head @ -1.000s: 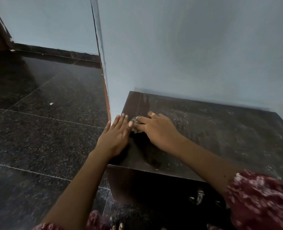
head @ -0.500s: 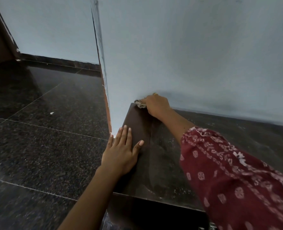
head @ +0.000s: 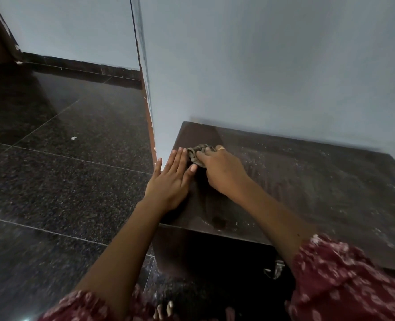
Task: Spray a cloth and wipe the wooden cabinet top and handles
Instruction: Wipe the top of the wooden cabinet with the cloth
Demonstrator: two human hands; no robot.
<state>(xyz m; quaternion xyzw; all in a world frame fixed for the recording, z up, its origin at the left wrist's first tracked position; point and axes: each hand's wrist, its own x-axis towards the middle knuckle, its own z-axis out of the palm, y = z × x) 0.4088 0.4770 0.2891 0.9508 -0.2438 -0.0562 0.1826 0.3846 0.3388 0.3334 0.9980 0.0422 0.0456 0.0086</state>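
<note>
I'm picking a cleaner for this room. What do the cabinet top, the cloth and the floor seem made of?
Cabinet top: dark brown wood or laminate, smooth, dull sheen; flat slab edge, dust streaks show.
Cloth: soft grey-brown fabric; it crumples into folds under the right hand.
Floor: polished speckled black stone, probably granite; glossy, with straight tile joints.

Home interior — granite floor (head: 53, 172), painted wall (head: 273, 66)

Two hands (head: 170, 181) (head: 222, 172) — one cloth (head: 199, 152), one cabinet (head: 307, 193)
</note>
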